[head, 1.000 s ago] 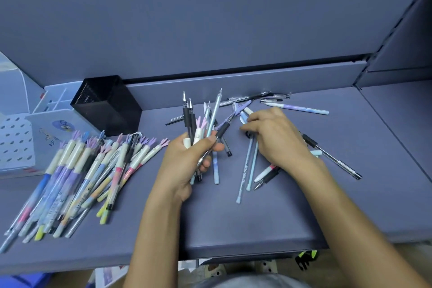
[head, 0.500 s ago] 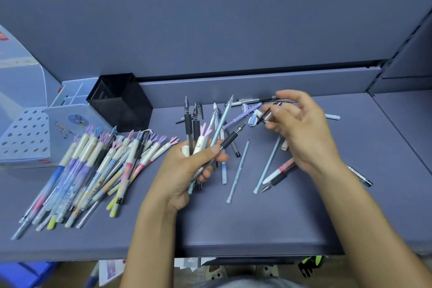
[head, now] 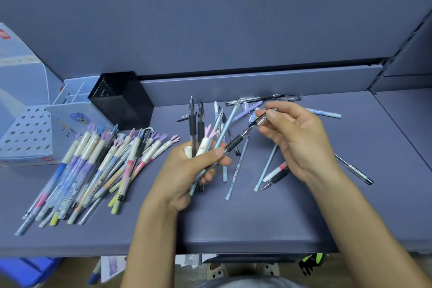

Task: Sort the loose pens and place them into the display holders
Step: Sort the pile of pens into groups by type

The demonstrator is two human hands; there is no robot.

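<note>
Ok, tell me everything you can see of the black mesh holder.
The black mesh holder is a square cup of what looks like metal mesh, open-topped, with no pens visible inside. It stands at the back of the shelf, beside the pale blue holder. The pile of pens lies before it.

Bare counter (head: 257, 224) lies open along the lower middle and the far right of the frame. A heap of pens (head: 93, 166) covers the left, and loose pens (head: 236, 170) litter the centre. A black mesh holder (head: 121, 100) and a pale blue holder (head: 70, 119) stand at upper left.
</note>
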